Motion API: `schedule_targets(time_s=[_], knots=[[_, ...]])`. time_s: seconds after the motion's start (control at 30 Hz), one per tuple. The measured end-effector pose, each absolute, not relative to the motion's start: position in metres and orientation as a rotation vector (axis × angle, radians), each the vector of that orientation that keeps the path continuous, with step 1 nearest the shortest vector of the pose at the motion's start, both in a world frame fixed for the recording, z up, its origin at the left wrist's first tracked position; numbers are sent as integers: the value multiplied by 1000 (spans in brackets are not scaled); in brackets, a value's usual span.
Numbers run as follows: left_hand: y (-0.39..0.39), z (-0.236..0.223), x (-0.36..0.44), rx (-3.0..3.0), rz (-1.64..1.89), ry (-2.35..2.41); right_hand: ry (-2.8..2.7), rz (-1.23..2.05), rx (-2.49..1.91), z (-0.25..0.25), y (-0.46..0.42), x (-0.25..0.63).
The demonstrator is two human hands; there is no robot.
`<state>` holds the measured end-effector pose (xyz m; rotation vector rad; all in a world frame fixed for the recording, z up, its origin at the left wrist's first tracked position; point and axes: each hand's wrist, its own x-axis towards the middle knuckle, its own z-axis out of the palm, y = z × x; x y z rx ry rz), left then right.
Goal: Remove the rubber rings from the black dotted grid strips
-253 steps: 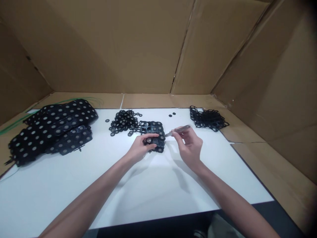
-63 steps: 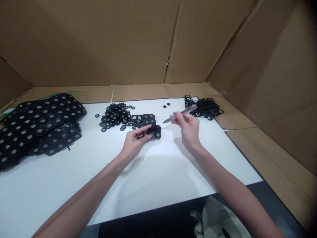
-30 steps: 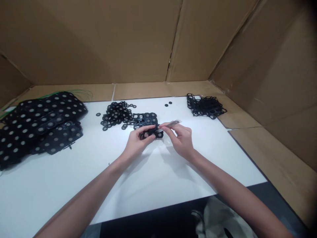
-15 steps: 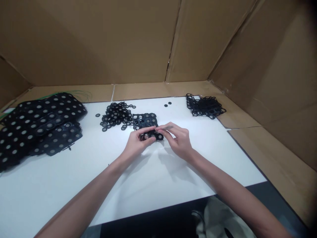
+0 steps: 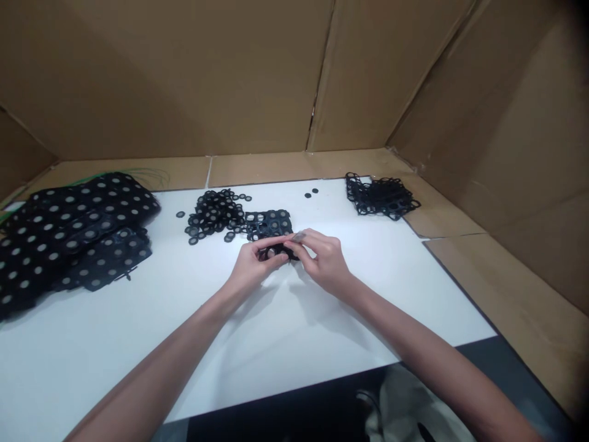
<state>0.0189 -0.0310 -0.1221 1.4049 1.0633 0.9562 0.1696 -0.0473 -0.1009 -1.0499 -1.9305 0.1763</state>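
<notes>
My left hand (image 5: 251,263) pinches a small black perforated sheet piece (image 5: 273,252) with round grey-centred discs in it, thumb below and fingers along the top edge. My right hand (image 5: 327,263) is closed at that piece's right end, its fingertips meeting the left hand's. A thin grey tool (image 5: 299,236), metallic in look, sticks up from the right fingers; its tip is hidden. Just behind the hands lies another black sheet (image 5: 275,223) with discs and some open holes. To its left is a pile of loose black rings with grey centres (image 5: 215,212).
Large black sheets with grey dots (image 5: 87,212) are heaped at the left, green strands (image 5: 154,177) behind them. A stack of black sheet frames with open holes (image 5: 384,197) lies at the back right. Two small black discs (image 5: 311,193) sit near the back edge. Cardboard walls (image 5: 184,80) enclose the table.
My right hand has moved a little left, closer to my left hand, and now covers the right end of the black piece. The grey tool has shifted left with it.
</notes>
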Motion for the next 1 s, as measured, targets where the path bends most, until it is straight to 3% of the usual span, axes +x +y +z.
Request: schedule_targets(time_s=[0.2,0.43,1.0], knots=[[-32,-119,20,1361,951,1074,-1930,215,-1050,-103,-46,171],[-32,-117,21,1311,963,1101,-1384,431,-1118,-93,-46,189],[-32,-121,23,1147,1046,1034,-1699,234,-1035,-95,-52,185]])
